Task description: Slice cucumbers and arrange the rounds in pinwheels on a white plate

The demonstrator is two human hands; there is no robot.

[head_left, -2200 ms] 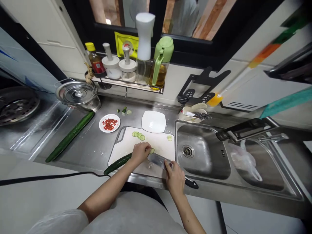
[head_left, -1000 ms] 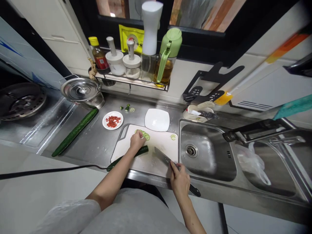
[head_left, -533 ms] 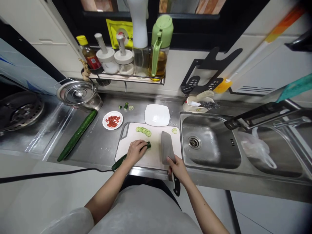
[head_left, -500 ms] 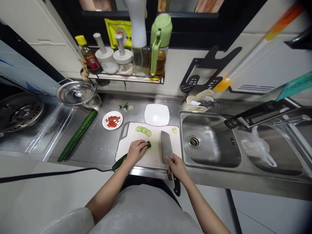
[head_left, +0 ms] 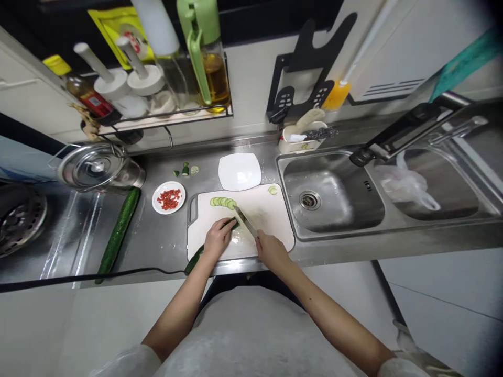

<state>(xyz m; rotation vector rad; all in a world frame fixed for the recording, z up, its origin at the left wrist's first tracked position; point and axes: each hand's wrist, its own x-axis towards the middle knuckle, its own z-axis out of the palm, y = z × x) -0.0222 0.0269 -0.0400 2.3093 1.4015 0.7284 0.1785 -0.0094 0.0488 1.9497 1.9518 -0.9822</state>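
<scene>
My left hand (head_left: 217, 239) is closed on a dark green cucumber (head_left: 194, 261), pressing it onto the white cutting board (head_left: 273, 225). The cucumber's uncut end sticks out beneath my wrist, and its cut end faces right. In my right hand (head_left: 272, 253) is a kitchen knife (head_left: 247, 222), gripped at the handle, its broad blade edge-on beside the cut end. Whether blade and cucumber touch, I cannot tell. A row of overlapping cucumber slices (head_left: 222, 202) lies just beyond the knife tip. Two or so thin slices (head_left: 272, 190) rest near the board's far right corner.
Behind the board stands a white square plate (head_left: 239, 172). To its left are cucumber ends (head_left: 185, 170) and a small plate (head_left: 181, 195) of chopped red pieces. A whole cucumber (head_left: 119, 230) lies farther left, near a lidded steel pot (head_left: 94, 166). The sink (head_left: 334, 193) borders the right.
My right hand has swung the knife from flat at the board's right side to edge-on by the cucumber's cut end. My left hand still holds the cucumber. The head view has shifted.
</scene>
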